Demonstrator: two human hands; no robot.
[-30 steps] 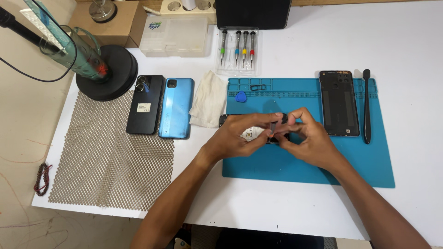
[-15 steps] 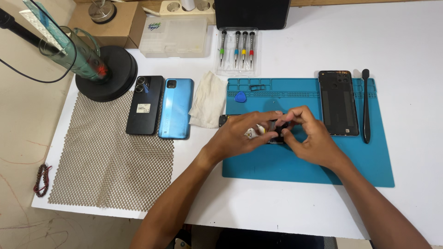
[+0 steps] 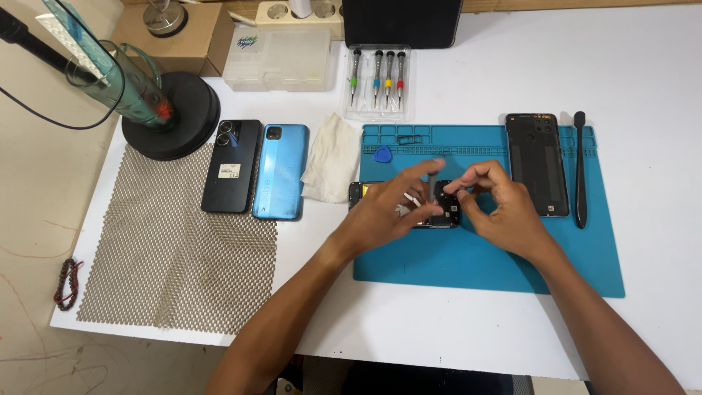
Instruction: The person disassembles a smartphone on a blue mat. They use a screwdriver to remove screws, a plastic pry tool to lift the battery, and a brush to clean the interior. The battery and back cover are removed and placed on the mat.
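An opened black phone (image 3: pixel 447 212) lies across the blue work mat (image 3: pixel 482 271), mostly covered by my hands. My left hand (image 3: pixel 391 212) rests over its middle and pinches a thin grey tool (image 3: pixel 433 184) that stands upright and looks blurred. My right hand (image 3: pixel 504 208) is curled at the phone's right end, with its fingertips pinching the edge there beside the tool. What lies under the fingers is hidden.
On the mat lie a black back cover (image 3: pixel 537 164), a black pry stick (image 3: pixel 579 168) and a blue pick (image 3: pixel 382 153). A screwdriver set (image 3: pixel 376 80), white cloth (image 3: pixel 333 157), blue phone (image 3: pixel 280 172), black phone (image 3: pixel 232 164), mesh pad (image 3: pixel 175 249) and lamp base (image 3: pixel 172 117) sit to the left.
Both hands have stayed over the opened phone. The left fingers have lifted and spread a little, and the thin tool now stands upright between the hands.
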